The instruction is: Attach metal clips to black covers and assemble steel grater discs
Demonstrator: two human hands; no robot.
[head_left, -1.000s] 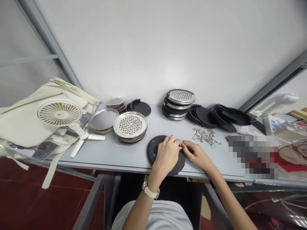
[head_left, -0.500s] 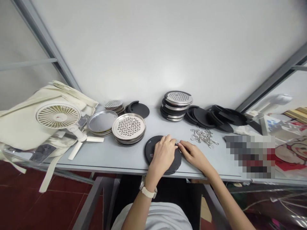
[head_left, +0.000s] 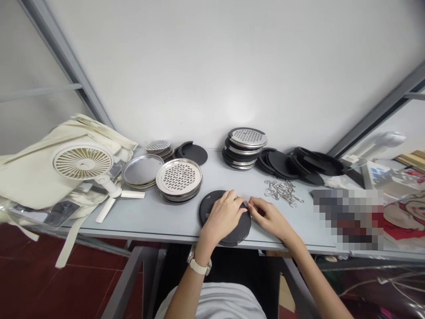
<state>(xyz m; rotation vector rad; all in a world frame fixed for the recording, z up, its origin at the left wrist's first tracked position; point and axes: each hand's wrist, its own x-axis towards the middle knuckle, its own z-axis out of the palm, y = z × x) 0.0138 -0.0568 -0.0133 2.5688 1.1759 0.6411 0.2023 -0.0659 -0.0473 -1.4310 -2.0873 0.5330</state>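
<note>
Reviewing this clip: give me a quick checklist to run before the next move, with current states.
1. Left hand steadying the black disc: ok, it rests on top.
2. Right hand at the disc's right rim: ok, fingertips are there.
3. Small part between the fingertips properly seated: cannot tell, fingers hide it.
4. Disc well back from the table edge: not ok, it lies at the front edge.
5. Metal clips separated: not ok, heaped together.

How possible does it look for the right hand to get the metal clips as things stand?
Probably yes: the metal clips lie beyond the right hand, with only bare tabletop visible between, though that hand is at the black disc's edge.
</note>
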